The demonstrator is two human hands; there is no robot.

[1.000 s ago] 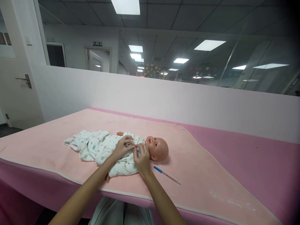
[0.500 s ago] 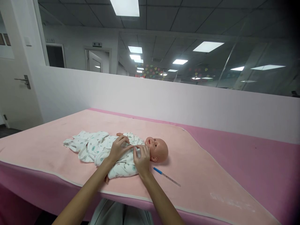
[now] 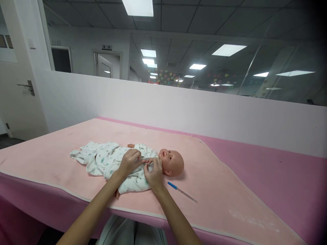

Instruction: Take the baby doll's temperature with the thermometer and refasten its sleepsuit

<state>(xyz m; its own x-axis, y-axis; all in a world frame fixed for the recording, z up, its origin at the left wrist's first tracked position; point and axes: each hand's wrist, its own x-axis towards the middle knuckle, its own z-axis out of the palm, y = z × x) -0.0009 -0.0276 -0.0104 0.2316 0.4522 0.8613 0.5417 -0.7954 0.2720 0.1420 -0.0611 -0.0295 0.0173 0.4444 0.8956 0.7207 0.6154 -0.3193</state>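
Observation:
A bald baby doll (image 3: 175,164) lies on its back, its head to the right, dressed in a white printed romper (image 3: 136,182). At the doll's upper chest, my left hand (image 3: 130,162) pinches the romper's front with thumb and fingertips. My right hand (image 3: 154,173) is closed on the same cloth close to the doll's chin, its fingertips nearly meeting the left ones. The small bit of cloth between the fingertips is mostly hidden. One doll hand (image 3: 131,145) shows beyond the far sleeve.
A thin clear stick with a blue end (image 3: 182,192), perhaps a thermometer, lies right of my right forearm. Peach cloth (image 3: 217,190) covers the pink table (image 3: 286,177). Behind stands a white half-wall (image 3: 178,109) with glass above. A door (image 3: 22,92) is at the left.
My right hand has shifted very slightly left, with its fingertips still at the romper's front. The whole view has moved a little; the doll and the stick lie as before.

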